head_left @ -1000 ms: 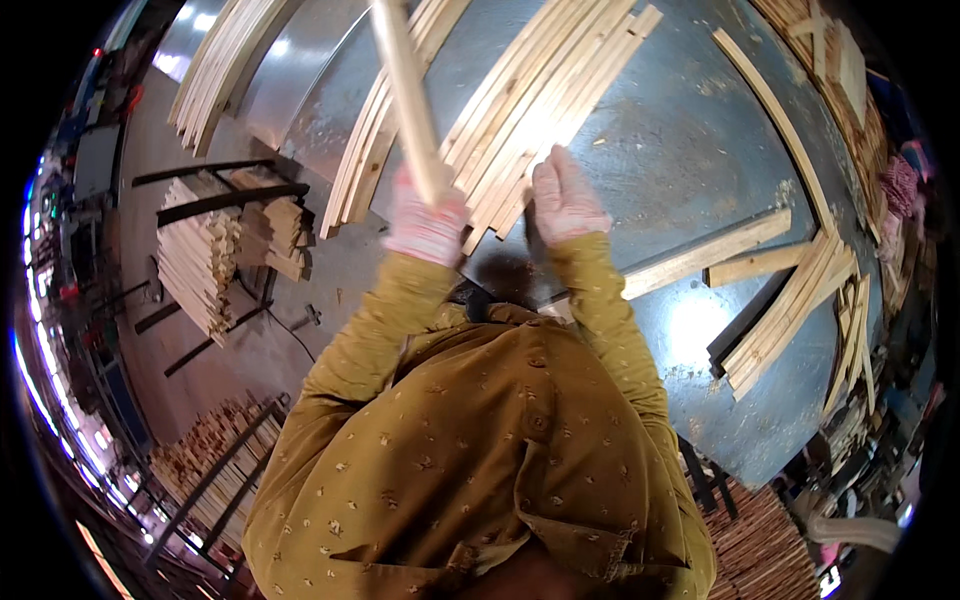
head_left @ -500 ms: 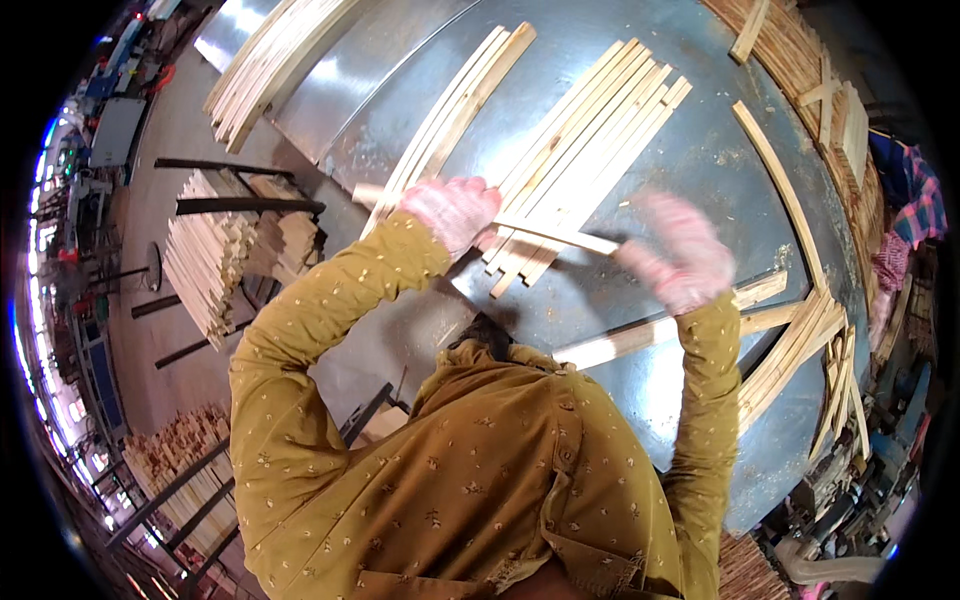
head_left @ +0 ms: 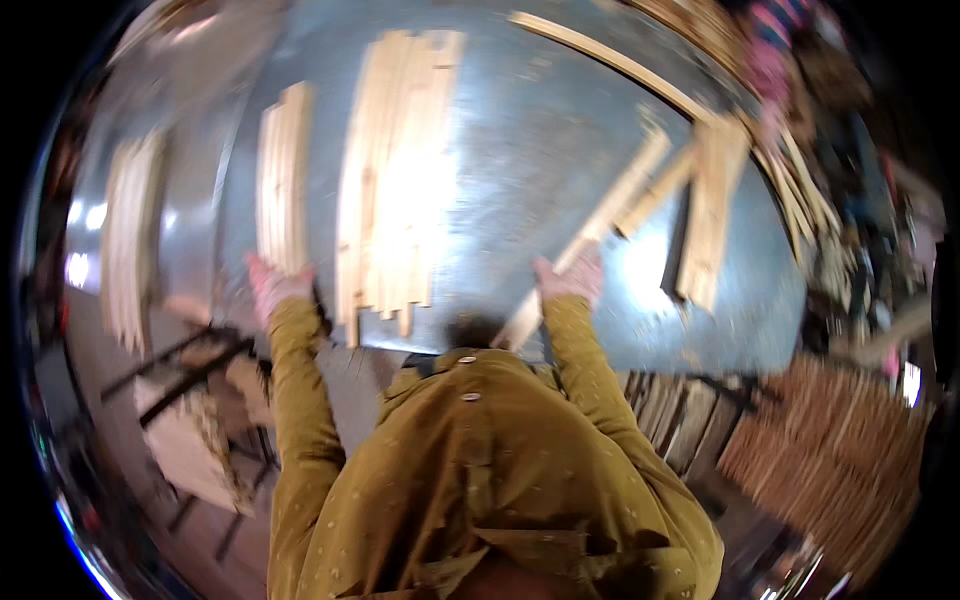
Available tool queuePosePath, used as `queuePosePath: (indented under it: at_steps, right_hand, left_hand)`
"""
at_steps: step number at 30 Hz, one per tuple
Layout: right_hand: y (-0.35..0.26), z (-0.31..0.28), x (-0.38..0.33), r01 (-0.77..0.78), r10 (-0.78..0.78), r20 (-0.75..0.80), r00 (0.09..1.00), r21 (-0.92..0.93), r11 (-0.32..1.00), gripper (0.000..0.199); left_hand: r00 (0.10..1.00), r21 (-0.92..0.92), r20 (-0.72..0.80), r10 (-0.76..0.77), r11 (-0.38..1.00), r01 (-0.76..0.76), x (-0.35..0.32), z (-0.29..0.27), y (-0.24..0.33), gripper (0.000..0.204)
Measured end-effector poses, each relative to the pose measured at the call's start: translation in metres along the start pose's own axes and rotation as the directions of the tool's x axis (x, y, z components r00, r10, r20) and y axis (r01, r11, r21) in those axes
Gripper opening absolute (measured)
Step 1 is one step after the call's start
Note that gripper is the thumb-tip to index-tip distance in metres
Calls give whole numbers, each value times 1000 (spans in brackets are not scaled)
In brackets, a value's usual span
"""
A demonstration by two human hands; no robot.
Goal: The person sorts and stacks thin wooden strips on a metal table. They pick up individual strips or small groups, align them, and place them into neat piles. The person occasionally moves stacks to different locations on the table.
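My left hand point(head_left: 279, 287), in a pale pink glove, is at the near end of a small bundle of light wooden strips point(head_left: 284, 185). Its thumb and fingers are spread to either side of that end, somewhat blurred. My right hand point(head_left: 574, 274), gloved alike, is closed around a wooden strip point(head_left: 618, 192) lying slantwise on the metal tabletop point(head_left: 530, 160). This strip passes under the hand, and its near end reaches the table edge by my body. Between my hands lies a wider group of strips point(head_left: 395, 180) side by side, their near ends uneven.
Another strip bundle point(head_left: 132, 235) lies at the far left. A long strip point(head_left: 610, 60) and crossing boards point(head_left: 712, 205) are at the right. Stacked wood point(head_left: 830, 440) stands below the table's right side, with a rack of wood point(head_left: 195, 440) at lower left.
My view has turned to the right. The short strip earlier held between my hands is no longer there; my left hand is now at the small bundle, my right on the slanted strip.
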State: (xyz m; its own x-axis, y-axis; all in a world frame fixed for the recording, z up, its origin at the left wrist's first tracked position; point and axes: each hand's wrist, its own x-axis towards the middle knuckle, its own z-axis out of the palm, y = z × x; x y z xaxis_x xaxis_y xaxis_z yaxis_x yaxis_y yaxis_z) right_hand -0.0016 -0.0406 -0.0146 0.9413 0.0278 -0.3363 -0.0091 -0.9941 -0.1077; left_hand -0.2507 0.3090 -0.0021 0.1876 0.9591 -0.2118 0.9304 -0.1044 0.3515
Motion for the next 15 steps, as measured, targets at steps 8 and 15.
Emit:
queuePosePath:
  at_steps: [8, 15]
  right_hand:
    - [15, -27, 5, -298, 267, 133, 954, 462, 835, 86]
    - [86, -7, -29, -17, 110, -56, 992, 821, 571, 69]
  left_hand:
    - [997, 416, 76, -30, 910, -5, 14, -38, 7, 95]
    - [945, 507, -71, 320, 827, -242, 8, -33, 31, 92]
